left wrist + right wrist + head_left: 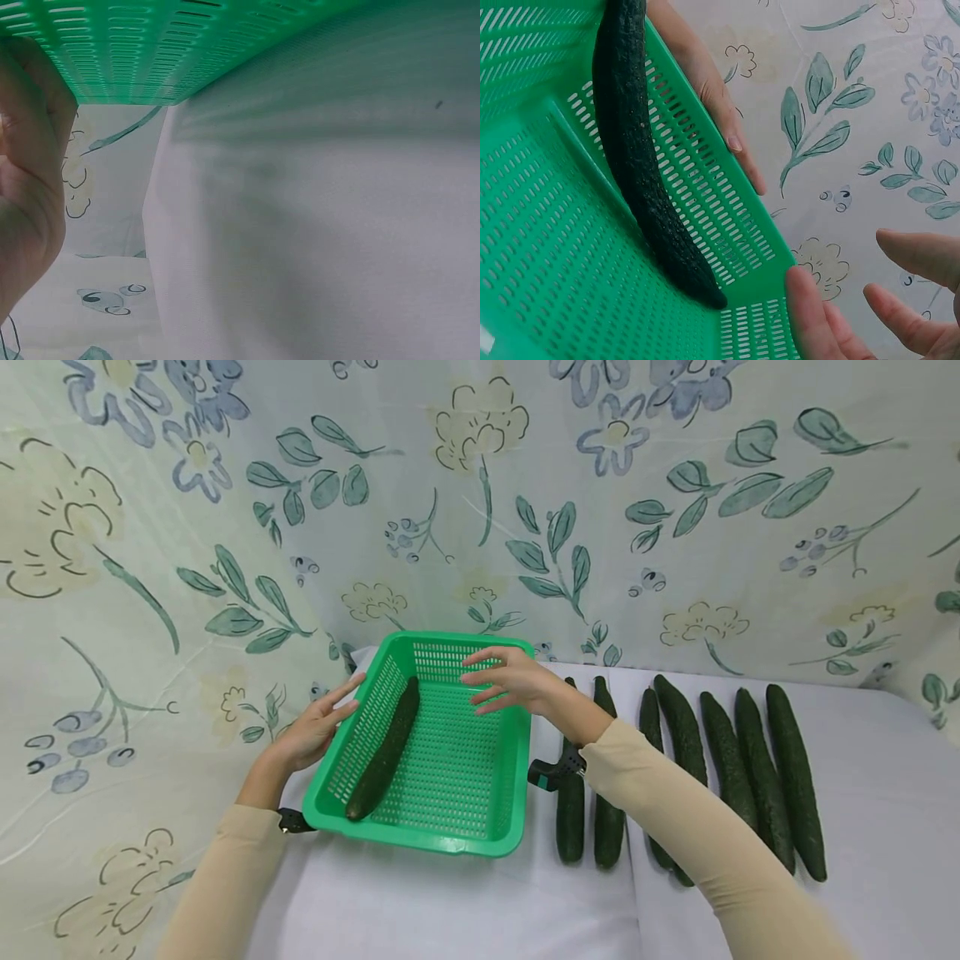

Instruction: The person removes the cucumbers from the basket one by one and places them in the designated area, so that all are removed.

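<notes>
A green perforated plastic basket stands at the middle of the white cloth. Inside it, one dark green cucumber lies lengthwise along the left wall; the right wrist view shows the same cucumber close up. My left hand rests against the outside of the left wall, fingers extended along the rim. Over the basket's far right part my right hand hovers with fingers spread and nothing between them. In the right wrist view, its fingertips appear right at the basket's rim.
To the right of the basket, several cucumbers lie side by side on the white cloth. Two of them, including this nearer cucumber, lie just beside the basket, partly under my right forearm. A floral curtain hangs behind and at the left.
</notes>
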`<state>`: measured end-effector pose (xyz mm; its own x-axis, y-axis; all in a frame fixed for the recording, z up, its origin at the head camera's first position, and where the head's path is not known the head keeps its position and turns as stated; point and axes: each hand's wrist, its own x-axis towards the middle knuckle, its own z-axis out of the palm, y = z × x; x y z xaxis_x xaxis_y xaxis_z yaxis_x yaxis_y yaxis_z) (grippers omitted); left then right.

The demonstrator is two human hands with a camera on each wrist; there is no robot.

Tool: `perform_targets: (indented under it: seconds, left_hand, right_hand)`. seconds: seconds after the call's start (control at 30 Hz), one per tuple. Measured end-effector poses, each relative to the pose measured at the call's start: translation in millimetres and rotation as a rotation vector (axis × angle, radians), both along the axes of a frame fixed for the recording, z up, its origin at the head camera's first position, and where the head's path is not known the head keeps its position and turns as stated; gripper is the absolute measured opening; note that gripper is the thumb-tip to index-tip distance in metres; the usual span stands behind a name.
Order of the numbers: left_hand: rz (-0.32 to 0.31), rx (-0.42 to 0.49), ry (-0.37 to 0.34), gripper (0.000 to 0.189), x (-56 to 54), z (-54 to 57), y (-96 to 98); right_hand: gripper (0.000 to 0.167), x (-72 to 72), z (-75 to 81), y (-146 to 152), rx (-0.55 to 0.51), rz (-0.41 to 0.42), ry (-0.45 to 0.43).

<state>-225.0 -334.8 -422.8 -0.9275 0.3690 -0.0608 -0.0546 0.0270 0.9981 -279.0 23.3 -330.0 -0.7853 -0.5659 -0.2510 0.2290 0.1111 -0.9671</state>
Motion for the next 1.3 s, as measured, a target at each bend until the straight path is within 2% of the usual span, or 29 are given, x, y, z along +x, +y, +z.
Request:
perform_targets:
  seconds: [0.37,0.53,0.9,1.03,1.07,1.13,1.27,1.3]
  left_hand:
    - [-0.026,0.036,0.005,0.060,-0.4,-0.5,-1.8]
    - [-0.014,0.039,0.003,0.059,-1.1,-1.6,-2.6]
    - [-0.012,0.027,0.006,0.061,-3.1,-2.6,-2.5]
    - [-0.015,0.019,0.005,0.060,-3.1,-2.6,-3.5]
    - [-0.016,0.020,0.006,0.059,-3.1,-2.6,-3.5]
    - [-0.021,0.023,0.008,0.059,-2.7,-2.8,-3.9]
    - [-0.027,0.026,0.014,0.059,-2.4,-2.8,-3.2]
    - [-0.028,0.026,0.014,0.059,-2.4,-2.7,-2.9]
  right_hand:
    - [0.047,2.1,-20.1,-38,0.052,-0.002,-0.062]
    - [0.046,4.3,-27.7,-56,0.066,-0.009,-0.089]
    - [0.047,11.3,-50.7,-100,0.076,-0.095,-0.157]
    - [0.047,15.9,-55.2,-114,0.121,-0.128,-0.138]
    - [0.046,12.9,-61.5,-118,0.131,-0.136,-0.123]
    - [0.044,14.5,-64.1,-123,0.153,-0.152,-0.109]
    - [0.044,17.5,-72.3,-130,0.165,-0.166,-0.120]
    - [0.045,22.5,-68.9,-129,0.170,-0.163,-0.124]
